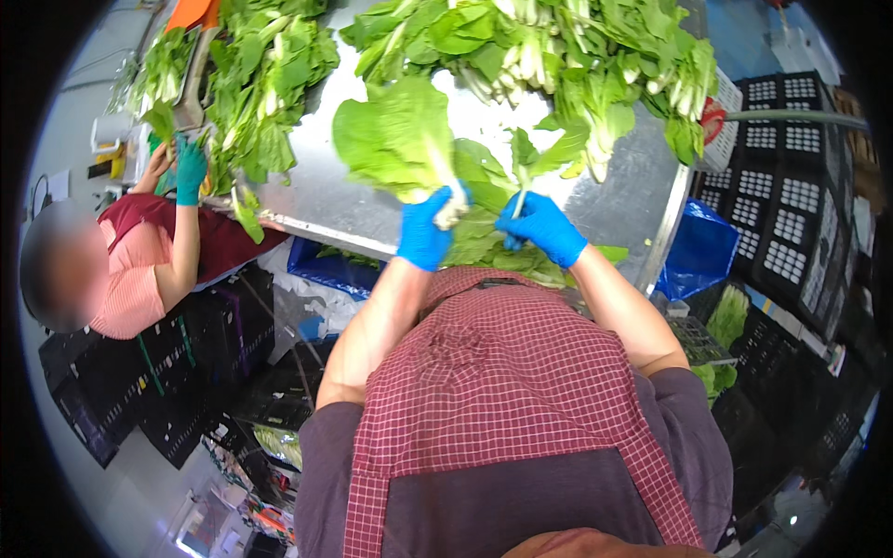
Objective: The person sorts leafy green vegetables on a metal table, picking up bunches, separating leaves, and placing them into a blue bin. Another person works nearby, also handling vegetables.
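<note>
My left hand [425, 227], in a blue glove, grips a head of leafy greens [398, 139] by its pale base, with the broad leaves spread away from me. To its right, my right hand [544, 223], gloved in blue as well, pinches the stalk of a small green leaf [524, 157]. Loose leaves [481, 244] lie beneath and between both hands at the near edge of the metal table [335, 188]. Heaped across the far side are several pale-stemmed leafy green bunches [523, 56].
At left, a co-worker's green-gloved hand [190, 171] is near more greens [254, 104]. Blue plastic liners [698, 244] [331, 268] hang below the table's edges. Black plastic crates [781, 202] stand at right, and others [174, 370] lie at lower left.
</note>
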`<control>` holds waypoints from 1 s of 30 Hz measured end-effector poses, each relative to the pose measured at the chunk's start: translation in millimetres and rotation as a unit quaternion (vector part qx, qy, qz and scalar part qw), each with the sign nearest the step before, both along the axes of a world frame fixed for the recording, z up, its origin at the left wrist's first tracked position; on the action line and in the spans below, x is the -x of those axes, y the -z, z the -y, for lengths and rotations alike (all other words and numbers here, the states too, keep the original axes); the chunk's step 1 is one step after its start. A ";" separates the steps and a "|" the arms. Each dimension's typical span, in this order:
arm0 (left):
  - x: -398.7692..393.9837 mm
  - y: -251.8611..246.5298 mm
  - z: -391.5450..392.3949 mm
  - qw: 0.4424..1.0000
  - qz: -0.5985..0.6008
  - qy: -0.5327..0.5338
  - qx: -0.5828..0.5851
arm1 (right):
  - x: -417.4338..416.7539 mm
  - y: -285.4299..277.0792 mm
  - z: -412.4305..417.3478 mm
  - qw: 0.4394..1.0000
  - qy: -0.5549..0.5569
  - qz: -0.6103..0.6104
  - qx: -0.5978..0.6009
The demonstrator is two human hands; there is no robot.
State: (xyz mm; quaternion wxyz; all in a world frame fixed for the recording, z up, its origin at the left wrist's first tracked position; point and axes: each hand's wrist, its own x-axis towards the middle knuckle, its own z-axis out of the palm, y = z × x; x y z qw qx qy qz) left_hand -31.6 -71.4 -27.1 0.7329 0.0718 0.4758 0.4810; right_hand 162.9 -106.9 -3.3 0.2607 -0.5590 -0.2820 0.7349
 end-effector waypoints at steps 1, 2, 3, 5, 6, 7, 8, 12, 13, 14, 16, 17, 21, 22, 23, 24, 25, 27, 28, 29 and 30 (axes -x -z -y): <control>22.9 15.0 -1.3 0.998 -0.012 0.027 -0.062 | -8.4 -2.6 -1.5 0.995 -0.086 0.050 0.023; 34.3 0.1 -6.8 0.996 -0.065 0.032 -0.061 | -24.8 5.0 -0.5 0.962 -0.211 0.163 -0.056; 57.4 7.8 -12.5 0.988 -0.115 0.065 -0.079 | -37.2 8.5 0.4 0.958 -0.166 0.223 -0.070; 111.1 20.4 -22.8 0.954 -0.266 0.132 -0.042 | -61.3 16.2 1.8 0.934 -0.076 0.336 -0.097; 144.0 39.8 -27.3 0.922 -0.353 0.162 0.000 | -80.5 35.8 4.2 0.914 0.011 0.383 -0.136; 146.6 26.1 -34.0 0.910 -0.373 0.181 -0.013 | -100.4 55.7 4.2 0.882 0.102 0.428 -0.168; 172.7 41.8 -32.4 0.871 -0.444 0.196 -0.075 | -108.0 52.9 -6.8 0.855 0.158 0.459 -0.181; 200.0 53.0 -41.5 0.839 -0.489 0.230 -0.068 | -133.7 69.9 -36.7 0.761 0.187 0.572 -0.240; 203.7 55.3 -44.7 0.838 -0.489 0.238 -0.040 | -137.4 73.7 -39.9 0.788 0.181 0.550 -0.210; 207.1 57.6 -46.7 0.837 -0.488 0.246 -0.012 | -140.9 76.7 -42.3 0.812 0.175 0.527 -0.180; 194.6 44.2 -46.8 0.827 -0.520 0.206 -0.049 | -145.1 76.1 -43.5 0.844 0.180 0.486 -0.138; 188.0 36.5 -45.7 0.821 -0.535 0.185 -0.067 | -145.4 75.3 -42.2 0.865 0.214 0.435 -0.127; 186.1 32.9 -33.4 0.825 -0.543 0.061 -0.144 | -127.3 50.5 -26.6 0.921 0.307 0.224 -0.083; 190.6 40.5 -29.9 0.797 -0.578 0.038 -0.171 | -117.5 40.6 -21.8 0.925 0.324 0.183 -0.079; 195.3 47.4 -26.1 0.766 -0.611 0.016 -0.198 | -110.7 35.9 -16.7 0.927 0.340 0.141 -0.075; 192.0 45.1 -25.5 0.739 -0.649 0.007 -0.183 | -106.3 38.6 -11.7 0.930 0.340 0.113 -0.084; 185.4 44.7 -23.5 0.699 -0.699 0.006 -0.154 | -101.6 39.5 -6.7 0.932 0.339 0.087 -0.089; 168.7 44.2 -20.1 0.608 -0.789 0.004 -0.092 | -88.7 37.9 2.0 0.935 0.338 0.035 -0.102; 160.2 34.5 -25.0 0.586 -0.803 0.025 -0.108 | -81.5 35.2 3.7 0.938 0.334 0.016 -0.094; 144.5 27.4 -26.2 0.555 -0.820 0.022 -0.137 | -73.9 29.6 4.8 0.937 0.337 0.000 -0.089; 128.8 22.0 -25.9 0.606 -0.774 -0.003 -0.185 | -64.2 21.6 3.3 0.938 0.335 -0.020 -0.083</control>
